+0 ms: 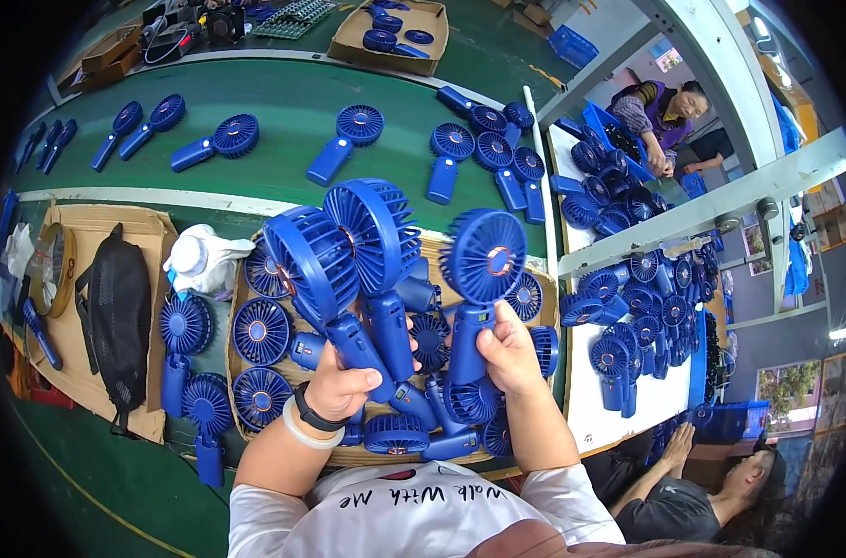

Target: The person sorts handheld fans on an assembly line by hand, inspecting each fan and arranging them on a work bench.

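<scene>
my l hand [341,379] closed round 2 fans [325,270] by handles, heads tilted up-l | my r hand [510,353] pinched 1 fan [482,256], handle approx vert, head up, just r of pair, r hand nearer | all above box [429,249]

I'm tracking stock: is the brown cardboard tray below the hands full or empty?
Mostly full: blue plastic handheld fans cover most of the tray.

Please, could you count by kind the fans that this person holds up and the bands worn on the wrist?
Blue fans in the left hand: 2
Blue fan in the right hand: 1
Black wristband: 1
White wristband: 1
Total: 5
</scene>
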Demonstrator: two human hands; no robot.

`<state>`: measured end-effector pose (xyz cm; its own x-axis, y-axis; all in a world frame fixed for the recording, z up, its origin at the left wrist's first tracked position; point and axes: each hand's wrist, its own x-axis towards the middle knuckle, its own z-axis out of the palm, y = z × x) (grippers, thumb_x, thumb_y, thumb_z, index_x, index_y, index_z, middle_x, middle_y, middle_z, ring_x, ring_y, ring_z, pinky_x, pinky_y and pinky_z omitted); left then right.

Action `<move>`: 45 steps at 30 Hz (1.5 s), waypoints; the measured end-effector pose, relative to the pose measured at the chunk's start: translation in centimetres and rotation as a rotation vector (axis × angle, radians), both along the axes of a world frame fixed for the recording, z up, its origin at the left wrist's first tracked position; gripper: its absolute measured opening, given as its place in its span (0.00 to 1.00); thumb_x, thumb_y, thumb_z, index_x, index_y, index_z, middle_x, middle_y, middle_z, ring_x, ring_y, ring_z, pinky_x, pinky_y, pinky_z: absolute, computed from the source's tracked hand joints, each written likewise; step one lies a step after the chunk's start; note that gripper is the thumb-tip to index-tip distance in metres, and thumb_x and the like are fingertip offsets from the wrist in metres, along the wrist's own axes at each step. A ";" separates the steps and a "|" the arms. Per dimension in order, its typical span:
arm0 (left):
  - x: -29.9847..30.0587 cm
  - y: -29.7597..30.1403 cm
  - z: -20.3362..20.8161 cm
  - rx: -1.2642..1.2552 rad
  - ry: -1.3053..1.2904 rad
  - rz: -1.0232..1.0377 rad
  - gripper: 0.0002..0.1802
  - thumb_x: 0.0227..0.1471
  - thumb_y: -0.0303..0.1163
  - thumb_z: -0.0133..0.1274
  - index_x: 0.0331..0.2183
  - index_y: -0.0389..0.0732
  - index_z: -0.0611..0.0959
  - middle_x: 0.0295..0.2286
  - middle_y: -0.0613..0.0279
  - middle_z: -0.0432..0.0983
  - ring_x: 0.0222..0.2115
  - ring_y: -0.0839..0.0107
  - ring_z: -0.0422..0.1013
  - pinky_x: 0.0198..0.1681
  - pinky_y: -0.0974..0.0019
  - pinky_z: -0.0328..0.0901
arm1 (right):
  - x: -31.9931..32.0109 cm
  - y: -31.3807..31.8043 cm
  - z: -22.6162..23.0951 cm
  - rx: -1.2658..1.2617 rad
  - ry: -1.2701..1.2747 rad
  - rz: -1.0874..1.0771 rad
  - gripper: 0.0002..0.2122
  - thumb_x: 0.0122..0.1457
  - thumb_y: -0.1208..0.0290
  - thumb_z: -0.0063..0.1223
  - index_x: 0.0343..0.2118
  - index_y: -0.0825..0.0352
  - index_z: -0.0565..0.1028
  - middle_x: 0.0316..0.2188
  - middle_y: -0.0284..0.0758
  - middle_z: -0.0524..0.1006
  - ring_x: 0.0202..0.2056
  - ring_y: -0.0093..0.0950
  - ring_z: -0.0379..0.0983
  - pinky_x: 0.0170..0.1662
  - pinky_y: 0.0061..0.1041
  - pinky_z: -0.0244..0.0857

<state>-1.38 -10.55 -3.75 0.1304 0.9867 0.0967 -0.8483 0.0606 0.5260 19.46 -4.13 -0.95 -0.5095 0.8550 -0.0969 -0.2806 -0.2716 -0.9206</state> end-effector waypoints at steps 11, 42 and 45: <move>0.0 0.1 0.0 -0.029 -0.056 -0.021 0.46 0.33 0.26 0.58 0.55 0.42 0.55 0.43 0.49 0.64 0.42 0.58 0.68 0.42 0.51 0.69 | -1.4 0.2 -0.4 0.065 -0.087 -0.243 0.17 0.51 0.78 0.52 0.45 0.69 0.66 0.37 0.40 0.75 0.38 0.30 0.74 0.44 0.29 0.68; -0.5 0.3 -0.5 0.005 -0.121 -0.207 0.48 0.31 0.28 0.59 0.55 0.40 0.54 0.42 0.48 0.64 0.42 0.56 0.67 0.42 0.48 0.67 | -2.2 -0.1 1.0 0.123 -0.089 -0.165 0.22 0.53 0.82 0.48 0.52 0.71 0.60 0.44 0.36 0.70 0.43 0.22 0.68 0.47 0.20 0.62; -0.5 0.2 -0.8 -0.005 -0.099 -0.220 0.45 0.31 0.27 0.59 0.53 0.38 0.58 0.43 0.48 0.64 0.44 0.55 0.66 0.43 0.47 0.67 | -2.1 0.0 0.4 0.123 -0.097 -0.174 0.22 0.53 0.82 0.48 0.52 0.70 0.60 0.44 0.36 0.71 0.43 0.22 0.69 0.46 0.20 0.63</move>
